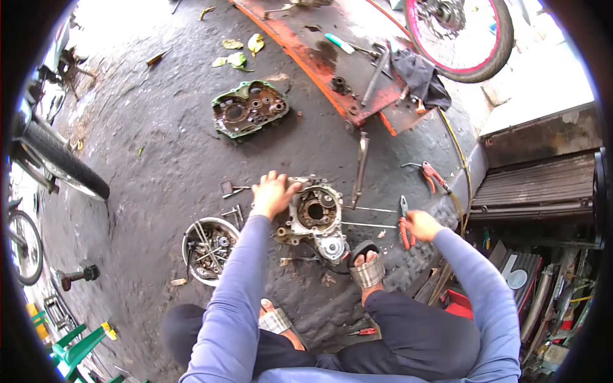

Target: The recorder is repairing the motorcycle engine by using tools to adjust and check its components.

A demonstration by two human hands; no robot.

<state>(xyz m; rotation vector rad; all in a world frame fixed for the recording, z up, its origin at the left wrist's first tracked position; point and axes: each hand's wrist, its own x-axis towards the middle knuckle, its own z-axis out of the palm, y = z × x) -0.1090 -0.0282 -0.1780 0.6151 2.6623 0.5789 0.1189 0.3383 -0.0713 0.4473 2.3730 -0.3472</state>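
From far away, I see rough, dark ground (159, 166) beside a ribbed panel (533, 188), where the left hand (274, 193) rests on the dull grey metal engine casing (319, 226), lying between both hands, and the right hand (423, 225) touches red-handled pliers (403, 223), though I cannot tell whether either grip is clamped.

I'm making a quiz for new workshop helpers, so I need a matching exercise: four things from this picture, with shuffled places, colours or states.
Things:
1. Pliers
2. Bowl
3. Engine case nearest the bowl
4. Top-right wheel

Descriptions:
A. Full of loose metal parts
B. Pink-rimmed
C. At the right hand
D. Under the left hand

Pairs: 1-C, 2-A, 3-D, 4-B
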